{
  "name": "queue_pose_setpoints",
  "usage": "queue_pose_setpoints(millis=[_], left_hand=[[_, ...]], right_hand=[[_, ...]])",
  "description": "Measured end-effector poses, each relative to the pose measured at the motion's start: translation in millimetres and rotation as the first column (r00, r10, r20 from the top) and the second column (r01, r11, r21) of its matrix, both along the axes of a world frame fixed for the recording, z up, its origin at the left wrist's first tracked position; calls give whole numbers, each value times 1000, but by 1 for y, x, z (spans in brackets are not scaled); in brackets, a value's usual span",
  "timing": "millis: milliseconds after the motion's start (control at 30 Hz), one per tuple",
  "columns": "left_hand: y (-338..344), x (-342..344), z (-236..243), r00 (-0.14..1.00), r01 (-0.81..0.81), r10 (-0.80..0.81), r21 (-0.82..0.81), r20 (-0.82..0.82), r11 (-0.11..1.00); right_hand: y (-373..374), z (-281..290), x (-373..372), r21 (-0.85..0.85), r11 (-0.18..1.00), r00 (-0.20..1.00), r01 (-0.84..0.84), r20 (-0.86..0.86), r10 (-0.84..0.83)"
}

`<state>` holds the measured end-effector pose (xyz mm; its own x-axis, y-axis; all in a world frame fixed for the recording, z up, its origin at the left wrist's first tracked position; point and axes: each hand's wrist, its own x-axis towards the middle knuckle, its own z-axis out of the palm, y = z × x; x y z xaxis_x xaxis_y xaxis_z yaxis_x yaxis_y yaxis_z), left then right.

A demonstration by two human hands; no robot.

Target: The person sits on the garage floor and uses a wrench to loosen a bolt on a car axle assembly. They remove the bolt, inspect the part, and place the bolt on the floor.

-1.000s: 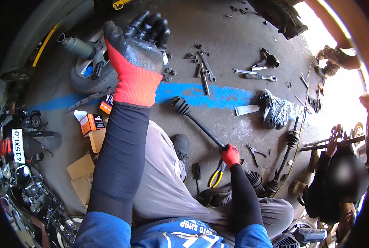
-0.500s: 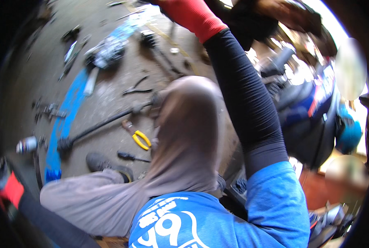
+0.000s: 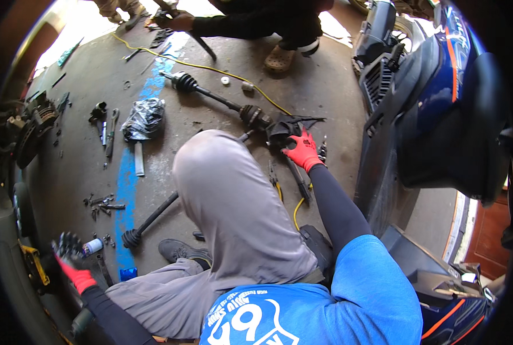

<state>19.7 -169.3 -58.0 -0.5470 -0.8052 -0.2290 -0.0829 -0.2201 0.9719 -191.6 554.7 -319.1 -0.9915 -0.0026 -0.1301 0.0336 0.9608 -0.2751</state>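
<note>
My right hand point(image 3: 302, 148), in a red-and-black glove, has its fingers closed on a crumpled black cloth point(image 3: 280, 127) beside a drive axle's joint point(image 3: 255, 115). My left hand point(image 3: 71, 261) hangs open at lower left, fingers apart, nearest a white spray can point(image 3: 92, 246). A second axle shaft point(image 3: 153, 216) lies on the floor, partly hidden behind my raised knee point(image 3: 207, 167). A plastic-wrapped bundle point(image 3: 143, 118) lies left of the knee, with wrenches point(image 3: 111, 132) beside it.
A co-worker in dark sleeves point(image 3: 230, 26) crouches at the top, another person's boots point(image 3: 131, 17) nearby. Dark blue scooters point(image 3: 440, 98) stand close on the right. A yellow cord point(image 3: 182, 62) crosses the floor. A brake assembly point(image 3: 35, 129) is at left.
My view has swung right. My right hand let go of the axle shaft, rose, then came down onto the black cloth. My left hand dropped from raised to low at the left.
</note>
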Motion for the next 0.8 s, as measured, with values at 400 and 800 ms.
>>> queue_pose_setpoints(millis=[400, 800], left_hand=[[193, -47, 15, 547, 655, -45, 394, -836, 645], [172, -9, 38, 490, 599, 6, 341, -872, 725]], right_hand=[[-120, 260, -101, -927, 151, 938, -344, -344, 30], [-431, 347, 76, -884, 110, 835, -455, -381, 398]])
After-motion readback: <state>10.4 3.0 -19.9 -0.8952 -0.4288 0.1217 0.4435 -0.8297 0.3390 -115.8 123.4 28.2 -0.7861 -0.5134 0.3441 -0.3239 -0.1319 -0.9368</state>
